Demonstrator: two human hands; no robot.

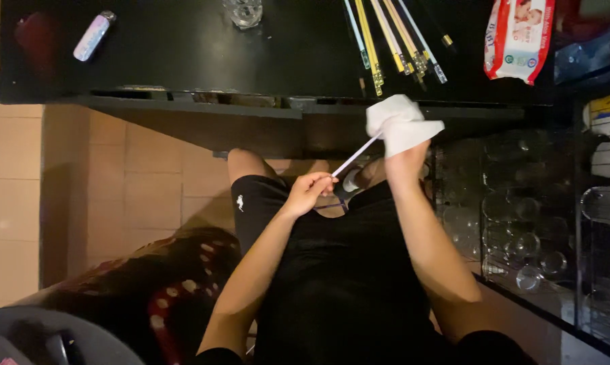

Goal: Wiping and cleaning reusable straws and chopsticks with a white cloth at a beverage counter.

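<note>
My left hand (309, 191) pinches the near end of a thin white stick (356, 155), like a chopstick, just above my lap. Its far end runs up into a white wipe (401, 124) bunched around it. My right hand (405, 161) grips that wipe from below, closed on it and the stick inside. Both hands are in front of the black table's (183, 61) front edge. On the table's far right lie several more yellow and white sticks (393, 42).
A red and white pack of wipes (519, 37) lies at the table's right end. A clear glass (242, 11) and a small pale tube (93, 36) sit further left. A rack of glassware (521, 223) stands at my right. A red patterned seat (163, 290) is under me.
</note>
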